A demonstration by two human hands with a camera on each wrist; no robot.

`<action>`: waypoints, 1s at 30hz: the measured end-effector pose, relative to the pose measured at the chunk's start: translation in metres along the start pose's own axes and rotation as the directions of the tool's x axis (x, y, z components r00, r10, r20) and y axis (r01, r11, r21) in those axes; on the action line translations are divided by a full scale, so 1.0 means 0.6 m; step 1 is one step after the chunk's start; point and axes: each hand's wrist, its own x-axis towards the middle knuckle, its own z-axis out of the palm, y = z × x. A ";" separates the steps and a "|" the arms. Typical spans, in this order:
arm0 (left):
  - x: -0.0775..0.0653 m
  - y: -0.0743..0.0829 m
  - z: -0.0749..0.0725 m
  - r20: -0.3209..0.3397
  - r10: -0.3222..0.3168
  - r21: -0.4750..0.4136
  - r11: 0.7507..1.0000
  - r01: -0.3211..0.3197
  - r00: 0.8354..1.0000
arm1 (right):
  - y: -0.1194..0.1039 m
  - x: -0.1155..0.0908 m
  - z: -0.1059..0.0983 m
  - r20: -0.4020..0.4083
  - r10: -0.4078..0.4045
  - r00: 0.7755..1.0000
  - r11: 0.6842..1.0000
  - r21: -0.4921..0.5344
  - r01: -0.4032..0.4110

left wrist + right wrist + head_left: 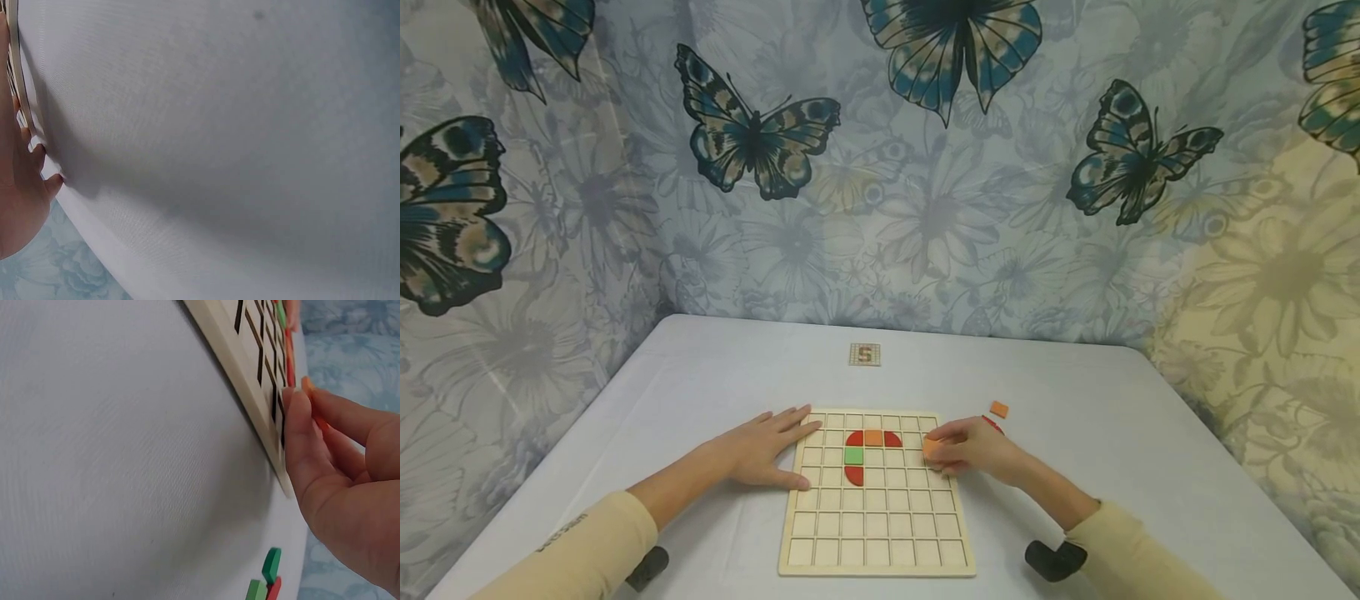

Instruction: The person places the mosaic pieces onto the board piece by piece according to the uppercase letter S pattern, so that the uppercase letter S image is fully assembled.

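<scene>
A pale wooden grid board [877,525] lies flat on the table. My left hand [763,450] rests with spread fingers along its upper left edge. In its upper cells sit several tiles: an orange square [873,437], a green square [853,456] and rounded red pieces [853,476]. Over the board's right edge, my right hand [977,450] pinches an orange tile [931,448] between thumb and fingers. The fingers partly cover that tile's outline; its orange edge [307,385] shows beside the fingertips in the right wrist view.
Beyond the right hand lies a loose orange tile [999,409], with a red tile [994,424] half hidden behind the hand. The right wrist view shows a dark green tile [272,565] and a light green one [256,590]. A small square marker [865,355] lies farther back.
</scene>
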 end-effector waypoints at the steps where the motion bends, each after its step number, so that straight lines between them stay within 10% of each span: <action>1: 0.000 0.000 -0.001 0.003 -0.003 0.003 1.000 0.003 1.000 | -0.003 0.000 0.003 0.010 0.003 1.000 1.000 0.010 -0.003; 30: -0.003 0.000 0.002 -0.015 0.008 -0.003 1.000 -0.008 1.000 | -0.032 0.026 0.083 0.108 0.070 0.992 0.997 0.003 -0.071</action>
